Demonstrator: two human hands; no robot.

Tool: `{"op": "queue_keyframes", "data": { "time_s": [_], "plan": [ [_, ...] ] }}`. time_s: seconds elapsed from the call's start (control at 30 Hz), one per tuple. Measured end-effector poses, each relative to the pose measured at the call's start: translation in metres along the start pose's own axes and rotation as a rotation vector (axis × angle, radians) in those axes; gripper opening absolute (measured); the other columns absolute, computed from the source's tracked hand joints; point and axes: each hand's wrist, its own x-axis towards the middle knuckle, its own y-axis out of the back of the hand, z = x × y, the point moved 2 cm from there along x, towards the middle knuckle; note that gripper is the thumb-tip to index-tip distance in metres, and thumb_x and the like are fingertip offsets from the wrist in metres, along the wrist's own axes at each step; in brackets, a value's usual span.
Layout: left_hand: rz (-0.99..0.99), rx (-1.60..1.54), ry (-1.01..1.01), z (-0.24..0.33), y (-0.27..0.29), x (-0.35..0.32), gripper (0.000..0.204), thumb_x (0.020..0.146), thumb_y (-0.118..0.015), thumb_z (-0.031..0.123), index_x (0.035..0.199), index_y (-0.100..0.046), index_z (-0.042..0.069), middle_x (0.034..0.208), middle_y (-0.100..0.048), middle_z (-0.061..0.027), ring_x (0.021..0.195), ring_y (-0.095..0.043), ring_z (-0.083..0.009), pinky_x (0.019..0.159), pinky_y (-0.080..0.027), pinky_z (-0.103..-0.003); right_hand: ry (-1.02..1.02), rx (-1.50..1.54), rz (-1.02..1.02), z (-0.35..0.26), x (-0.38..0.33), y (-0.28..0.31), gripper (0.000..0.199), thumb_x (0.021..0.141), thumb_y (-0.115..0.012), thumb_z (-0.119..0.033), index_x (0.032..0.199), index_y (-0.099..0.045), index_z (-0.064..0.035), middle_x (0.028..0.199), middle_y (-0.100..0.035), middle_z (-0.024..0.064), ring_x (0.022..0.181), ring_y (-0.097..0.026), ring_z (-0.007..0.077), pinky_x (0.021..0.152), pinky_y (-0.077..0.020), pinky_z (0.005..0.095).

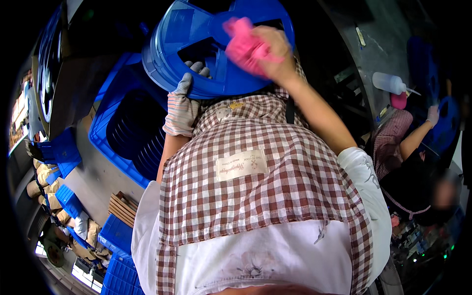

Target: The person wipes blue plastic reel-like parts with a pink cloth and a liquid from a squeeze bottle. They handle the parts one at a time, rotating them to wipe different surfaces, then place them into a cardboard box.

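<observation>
A round blue plastic part [211, 90] with wide cut-out openings and a stepped rim sits in front of my apron, at the top of the view. My left hand [181, 110], in a striped grey-tipped glove, grips its lower left edge. The thumb is outside and the fingers show through an opening. Bunched in my right hand [279, 56] is a pink cloth [244, 48], held against or just over the part's right side. That hand is blurred by motion. Its fingers are closed round the cloth, and the far side of the part is cut off.
Left of me stands a large blue crate [104, 129] with dark ribbed round pieces inside. Wooden slats [123, 209] and more blue crates [117, 235] lie lower left. On the right are a squeeze bottle [387, 82] and a co-worker's gloved hand [432, 115] beside blue parts.
</observation>
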Motion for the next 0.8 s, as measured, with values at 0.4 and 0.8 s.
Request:
{"op": "queue_keyframes", "data": {
  "time_s": [0.4,0.8],
  "plan": [
    [0.009,0.041,-0.023,0.003,0.016,0.004,0.053,0.092,-0.062,0.021,0.135,-0.038,0.004,0.135,-0.047,-0.0222,0.121,-0.051,-0.0358,0.102,-0.044,-0.052,-0.234,-0.056,0.116,0.084,-0.048,0.032,0.031,0.075,-0.071,-0.009,0.105,-0.064,-0.0074,0.105,-0.065,0.0113,0.101,-0.061,0.032,0.086,-0.0495,0.0385],
    [-0.048,-0.034,-0.004,0.001,0.02,0.003,0.048,0.092,-0.06,0.016,0.134,-0.039,0.003,0.128,-0.053,-0.0214,0.113,-0.057,-0.0318,0.096,-0.049,-0.047,-0.956,1.124,-0.338,0.056,-0.01,0.061,0.044,0.091,-0.061,-0.018,0.13,-0.051,0.0011,0.118,-0.062,0.0109,0.105,-0.062,0.0207,0.09,-0.0505,0.0309]
  ]
}}
